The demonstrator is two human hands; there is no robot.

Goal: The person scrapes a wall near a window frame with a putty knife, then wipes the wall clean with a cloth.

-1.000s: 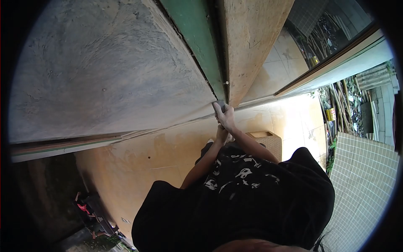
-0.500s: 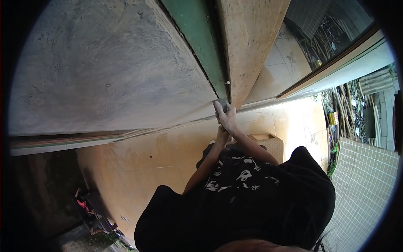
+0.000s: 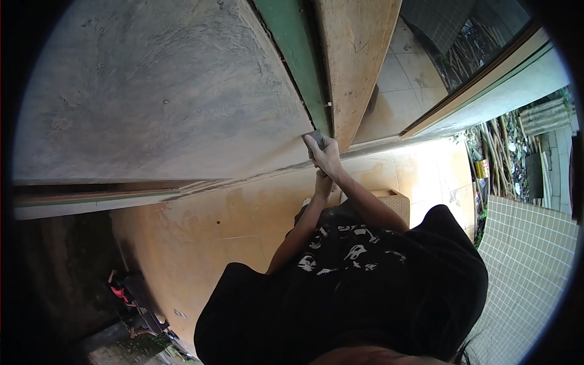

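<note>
My right hand (image 3: 329, 157), pale with dust, is closed round a small dark grey piece that looks like sandpaper (image 3: 313, 138), thumb lying along it. The piece touches the grey plastered wall (image 3: 182, 109), at its edge beside the green painted strip (image 3: 309, 73). Lower down and partly behind the right wrist is my left hand (image 3: 323, 182). Its fingers are largely hidden, so what they hold, if anything, does not show.
A wooden frame post (image 3: 356, 67) stands right of the green strip, with a dark glass pane (image 3: 474, 48) beyond. Below is a tan tiled floor (image 3: 207, 249). A woven-looking tan box (image 3: 395, 207) sits by my right forearm. Bamboo poles (image 3: 496, 158) lie outside at right.
My right hand and the grey piece have shifted slightly up and left along the wall edge. My left hand has also risen a little. The view has tilted slightly.
</note>
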